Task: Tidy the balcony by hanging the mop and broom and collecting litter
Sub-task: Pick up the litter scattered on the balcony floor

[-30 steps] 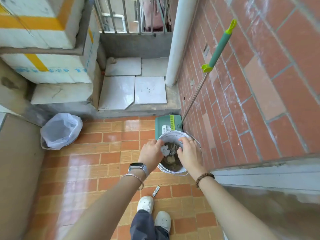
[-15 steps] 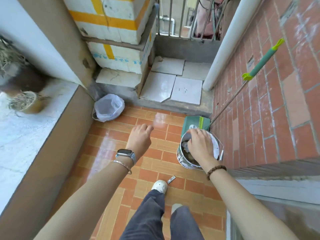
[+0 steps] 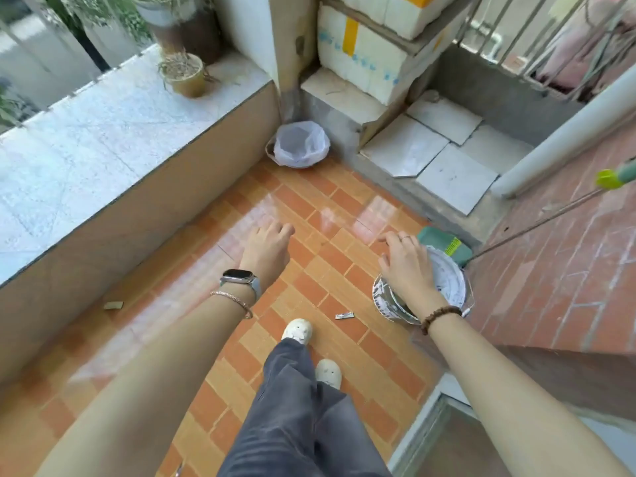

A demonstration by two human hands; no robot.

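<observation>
My right hand (image 3: 406, 266) hovers with spread fingers over the left rim of a paint-stained bucket (image 3: 449, 282) by the brick wall and holds nothing. My left hand (image 3: 266, 249) hangs over the orange floor tiles, fingers loosely curled and empty. A green dustpan (image 3: 444, 244) stands behind the bucket, and its thin metal handle (image 3: 537, 222) leans up the wall to a green grip (image 3: 616, 175). A small silver wrapper (image 3: 344, 315) lies on the floor by my front shoe. A scrap of card (image 3: 113, 305) lies at the foot of the left ledge.
A bin lined with a white bag (image 3: 299, 144) sits in the far corner. Loose white tiles (image 3: 426, 149) lie on a raised concrete step beside a white pipe (image 3: 564, 132). The left ledge (image 3: 103, 132) carries a potted plant (image 3: 186, 75). Foam boxes (image 3: 364, 53) are stacked behind the bin.
Both hands were at the bucket; the left one has drawn away over the floor and the right one has lifted to the bucket's left rim. My view has swung left.
</observation>
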